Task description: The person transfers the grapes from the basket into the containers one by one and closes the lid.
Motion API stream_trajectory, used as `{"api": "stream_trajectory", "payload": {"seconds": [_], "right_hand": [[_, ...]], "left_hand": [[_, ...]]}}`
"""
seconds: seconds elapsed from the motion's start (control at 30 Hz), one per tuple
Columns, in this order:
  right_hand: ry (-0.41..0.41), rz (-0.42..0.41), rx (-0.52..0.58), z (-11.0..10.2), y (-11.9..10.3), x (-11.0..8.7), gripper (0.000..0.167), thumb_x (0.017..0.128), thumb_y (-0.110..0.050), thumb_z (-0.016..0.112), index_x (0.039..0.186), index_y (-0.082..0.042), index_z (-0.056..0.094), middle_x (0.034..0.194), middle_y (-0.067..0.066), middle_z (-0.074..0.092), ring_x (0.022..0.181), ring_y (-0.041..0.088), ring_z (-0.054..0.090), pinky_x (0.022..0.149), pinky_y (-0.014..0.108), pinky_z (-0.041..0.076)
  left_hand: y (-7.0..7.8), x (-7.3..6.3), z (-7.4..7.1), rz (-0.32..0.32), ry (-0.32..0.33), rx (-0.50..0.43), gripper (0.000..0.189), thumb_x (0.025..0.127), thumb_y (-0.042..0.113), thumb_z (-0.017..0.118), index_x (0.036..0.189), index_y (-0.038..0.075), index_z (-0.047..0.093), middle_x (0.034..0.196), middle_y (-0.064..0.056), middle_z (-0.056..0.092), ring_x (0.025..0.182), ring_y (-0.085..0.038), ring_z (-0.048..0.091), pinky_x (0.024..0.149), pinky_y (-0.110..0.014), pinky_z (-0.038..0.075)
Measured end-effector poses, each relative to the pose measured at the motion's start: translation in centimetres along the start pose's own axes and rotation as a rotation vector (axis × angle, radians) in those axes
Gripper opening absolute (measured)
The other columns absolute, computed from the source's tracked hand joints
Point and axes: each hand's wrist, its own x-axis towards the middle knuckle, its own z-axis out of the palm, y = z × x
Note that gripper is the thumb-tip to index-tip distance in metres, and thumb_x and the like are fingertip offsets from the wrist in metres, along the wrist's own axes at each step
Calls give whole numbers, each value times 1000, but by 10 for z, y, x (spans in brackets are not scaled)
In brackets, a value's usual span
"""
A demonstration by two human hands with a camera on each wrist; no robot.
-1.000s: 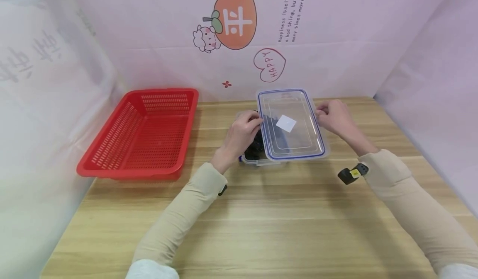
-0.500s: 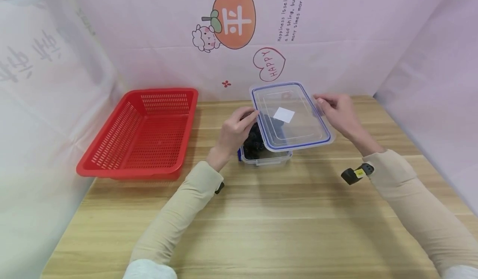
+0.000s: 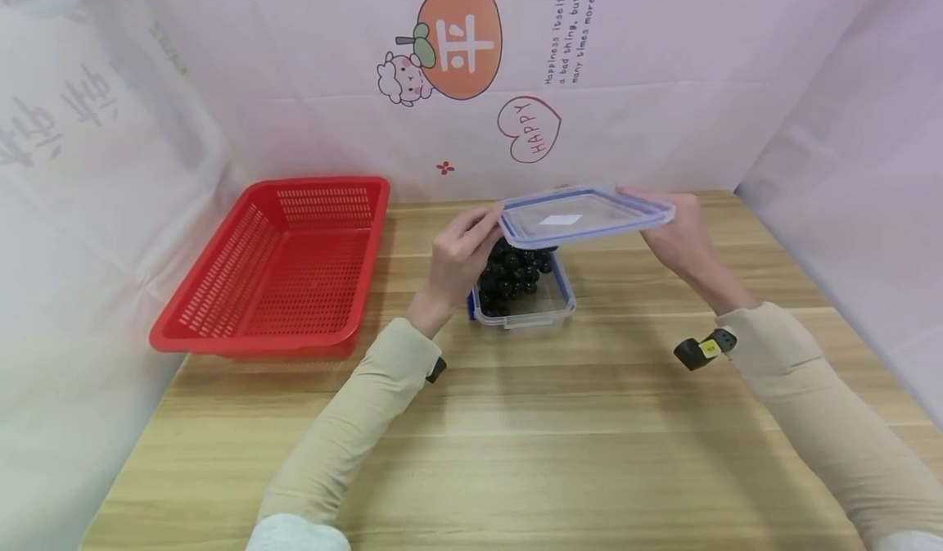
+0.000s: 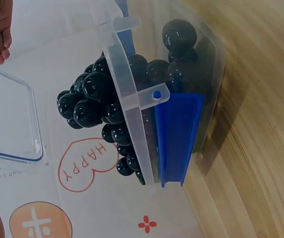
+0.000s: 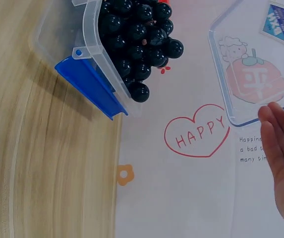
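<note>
Head view: a clear lid (image 3: 582,214) slants between two hands, above a box (image 3: 541,318) and reaching right of it. The left hand (image 3: 457,260), nearer the box, pinches the lid's left edge; the right hand (image 3: 683,236) holds the right edge, fingers partly hidden. The tilt makes the long axis hard to judge. Dark grapes (image 3: 512,279) fill the box's left side. On the bench (image 3: 516,453), a red basket (image 3: 258,345) stands left.

Left wrist view: grapes heap above the rim; a blue latch (image 4: 179,139) hangs unfastened.

Right wrist view: the right fingers, nearly straight, meet the lid's edge.
</note>
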Motion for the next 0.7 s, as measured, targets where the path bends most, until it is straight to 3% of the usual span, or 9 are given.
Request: {"api": "stream_trajectory", "payload": {"seconds": [0.1,0.2,0.37,0.47,0.57,0.7], "right_hand": [[52,-51,16,4,1,-1,21,85,3,65,105,10,67,93,-9,73,75,-19,58,63,2,44],[98,-78,23,8,1,-2,14,82,3,69,94,9,71,80,-35,60,69,-13,55,60,4,42],[177,-141,24,14,0,-1,12,78,7,71,90,8,72,88,-32,57,81,-9,55,71,6,44],[194,-151,48,17,0,-1,13,77,9,71,90,9,71,90,-32,58,85,-8,56,74,8,43],[194,-113,56,18,-1,0,12,78,7,71,89,9,71,90,-34,59,86,-9,56,74,8,42],[173,-32,78,19,-1,1,13,81,1,70,90,10,71,87,-34,60,85,-9,57,74,6,44]], "left_hand": [[-1,0,1,-23,45,-27,26,80,-2,70,104,-10,67,90,-22,69,81,-28,69,74,-28,58],[-1,1,3,-36,107,-62,33,78,-1,72,108,-12,64,87,-21,70,79,-27,70,73,-26,57],[-1,3,4,-78,169,-22,42,75,4,76,111,-11,61,88,-19,72,80,-26,71,79,-28,57],[0,5,4,-141,205,13,42,74,7,78,110,-8,63,89,-17,73,81,-25,71,86,-30,55],[0,7,3,-194,225,-15,40,74,6,78,109,-7,64,89,-18,72,81,-26,71,91,-31,53],[1,9,4,-255,235,-51,40,74,8,79,109,-6,65,86,-18,72,82,-27,71,87,-31,54]]}}
